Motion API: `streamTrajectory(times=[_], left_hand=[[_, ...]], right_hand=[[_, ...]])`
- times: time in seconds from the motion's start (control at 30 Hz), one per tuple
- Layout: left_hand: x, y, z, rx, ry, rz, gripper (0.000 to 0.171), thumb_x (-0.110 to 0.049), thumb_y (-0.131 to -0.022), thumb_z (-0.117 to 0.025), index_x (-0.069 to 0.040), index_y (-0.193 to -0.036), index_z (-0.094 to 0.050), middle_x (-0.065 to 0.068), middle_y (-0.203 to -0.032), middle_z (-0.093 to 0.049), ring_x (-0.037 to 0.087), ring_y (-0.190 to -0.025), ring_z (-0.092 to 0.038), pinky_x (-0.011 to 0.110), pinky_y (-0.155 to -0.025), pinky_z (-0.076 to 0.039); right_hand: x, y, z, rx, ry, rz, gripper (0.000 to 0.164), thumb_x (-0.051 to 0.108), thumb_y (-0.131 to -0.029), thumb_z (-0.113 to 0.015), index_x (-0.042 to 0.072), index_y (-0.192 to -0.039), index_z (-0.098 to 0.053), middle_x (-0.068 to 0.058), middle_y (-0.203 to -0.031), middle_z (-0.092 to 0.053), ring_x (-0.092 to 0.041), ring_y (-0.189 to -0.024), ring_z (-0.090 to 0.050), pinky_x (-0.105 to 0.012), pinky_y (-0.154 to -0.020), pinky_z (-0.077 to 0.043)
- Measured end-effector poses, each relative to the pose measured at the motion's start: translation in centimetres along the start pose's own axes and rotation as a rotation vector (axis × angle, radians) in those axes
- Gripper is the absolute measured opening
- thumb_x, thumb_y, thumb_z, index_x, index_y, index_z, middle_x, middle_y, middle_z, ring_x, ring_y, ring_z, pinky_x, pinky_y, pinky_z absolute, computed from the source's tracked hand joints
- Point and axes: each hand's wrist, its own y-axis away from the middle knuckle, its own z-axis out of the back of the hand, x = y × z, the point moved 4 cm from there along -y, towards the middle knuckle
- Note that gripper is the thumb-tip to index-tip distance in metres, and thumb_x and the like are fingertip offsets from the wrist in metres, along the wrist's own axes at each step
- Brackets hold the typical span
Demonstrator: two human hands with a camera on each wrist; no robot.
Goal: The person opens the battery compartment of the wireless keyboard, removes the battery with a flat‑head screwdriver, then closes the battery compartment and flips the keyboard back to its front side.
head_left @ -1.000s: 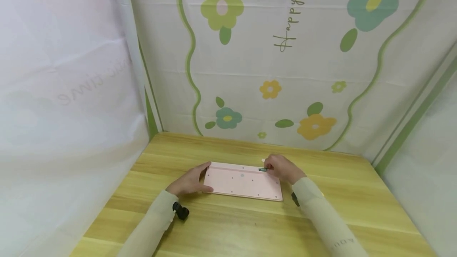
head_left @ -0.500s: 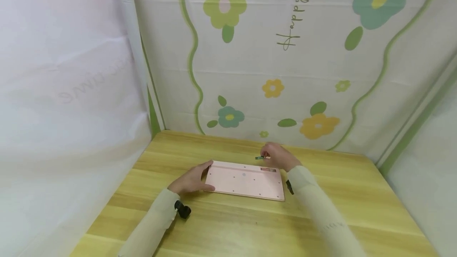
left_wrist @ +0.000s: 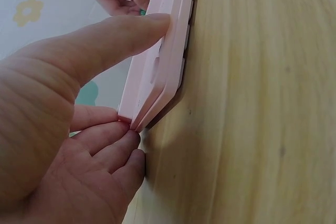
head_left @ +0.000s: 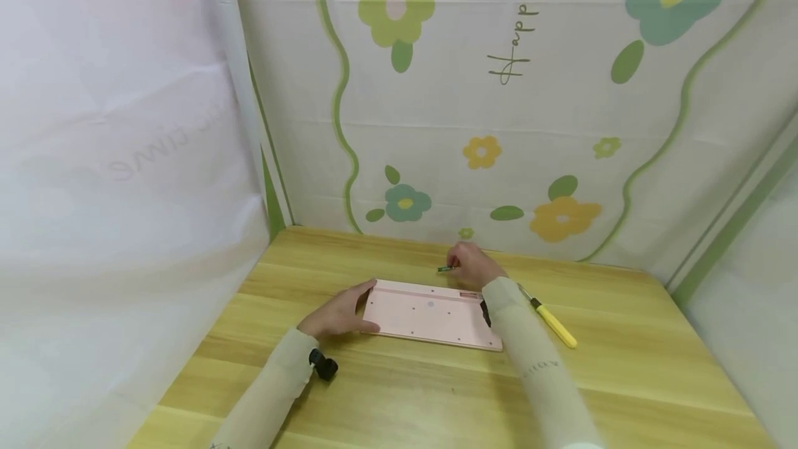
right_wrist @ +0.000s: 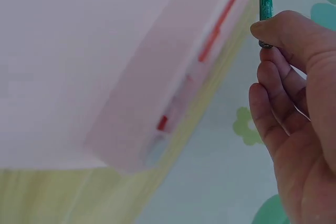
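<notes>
A pink keyboard (head_left: 430, 321) lies face down on the table, with small screws dotted over its underside. My left hand (head_left: 339, 312) holds its left end; in the left wrist view the thumb (left_wrist: 126, 32) is on one edge and the fingers (left_wrist: 113, 148) touch a corner. Beyond the keyboard's far edge, my right hand (head_left: 475, 265) pinches a green battery (right_wrist: 266, 9) between thumb and fingers. The battery compartment (head_left: 469, 295), open and red inside, sits near the far right; my right sleeve hides part of that end.
A screwdriver with a yellow handle (head_left: 557, 326) lies on the wooden table (head_left: 399, 400), just right of my right forearm. A white printed cloth (head_left: 430, 102) hangs behind the table's far edge, and more cloth hangs at both sides.
My right hand has lifted the battery away from the compartment and moved it back and left past the keyboard's far edge. The screwdriver has come into view. My left hand stays on the keyboard.
</notes>
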Motion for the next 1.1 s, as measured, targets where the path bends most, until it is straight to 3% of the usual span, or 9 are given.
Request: streamTrajectory(times=[0.67,0.93,1.1], left_hand=[[-0.3,-0.1,-0.3,0.01,0.04,0.0,0.108,-0.035,-0.084,-0.091,-0.007,-0.167,-0.028,0.015,-0.173,-0.032,0.036,-0.161,-0.031,0.055,-0.13,-0.03],[0.0,-0.1,-0.1,0.007,0.045,0.006,0.109,-0.037,-0.084,-0.092,-0.007,-0.167,-0.028,0.015,-0.173,-0.033,0.036,-0.161,-0.031,0.055,-0.131,-0.03],[0.1,-0.1,0.0,-0.001,0.052,0.007,0.109,-0.036,-0.083,-0.092,-0.007,-0.167,-0.029,0.015,-0.172,-0.034,0.037,-0.16,-0.032,0.055,-0.13,-0.031]], right_hand=[[-1.9,0.4,-1.5,0.078,-0.044,-0.119,0.011,0.0,-0.093,-0.073,0.006,-0.099,-0.081,-0.004,-0.093,-0.076,-0.014,-0.083,-0.067,-0.034,-0.077,-0.061],[-1.8,1.4,0.5,0.038,-0.047,-0.061,0.019,0.001,-0.095,-0.071,-0.004,-0.113,-0.078,-0.016,-0.108,-0.078,-0.025,-0.097,-0.073,-0.043,-0.087,-0.064],[-2.6,2.5,1.9,0.001,-0.038,-0.008,0.021,-0.004,-0.094,-0.07,-0.011,-0.113,-0.075,-0.025,-0.109,-0.077,-0.031,-0.096,-0.074,-0.046,-0.088,-0.064]])
